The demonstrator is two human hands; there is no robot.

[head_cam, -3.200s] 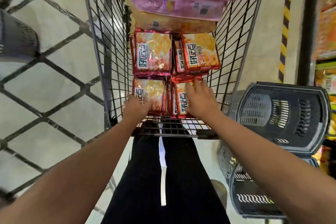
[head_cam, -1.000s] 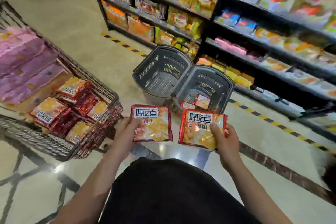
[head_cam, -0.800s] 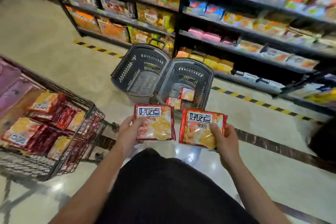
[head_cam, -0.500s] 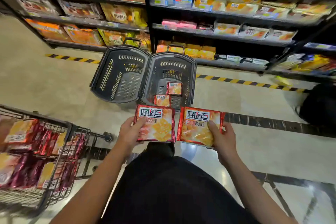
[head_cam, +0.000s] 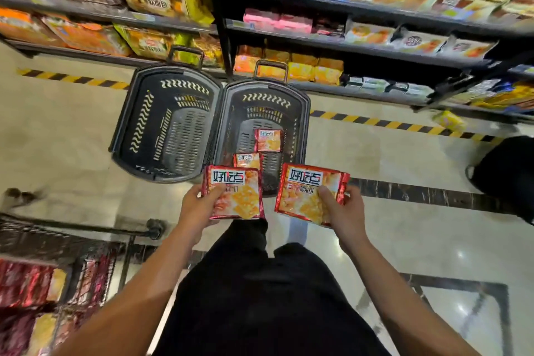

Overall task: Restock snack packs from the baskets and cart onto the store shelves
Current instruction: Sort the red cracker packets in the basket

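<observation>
1. The person has turned from the cart (head_cam: 43,277), now at the near left, to face the shelves (head_cam: 361,49) squarely.
2. The left hand (head_cam: 199,211) grips one snack pack (head_cam: 234,196); the right hand (head_cam: 344,214) grips another pack (head_cam: 306,196), fingers curled round the edges.
3. Both packs hang above the right basket (head_cam: 300,113), which holds two more; shelving looks next.

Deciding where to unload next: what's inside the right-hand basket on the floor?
Two red snack packs lie in the right basket: one in full view, the other partly hidden by the pack in the left hand. The near end is covered.
</observation>
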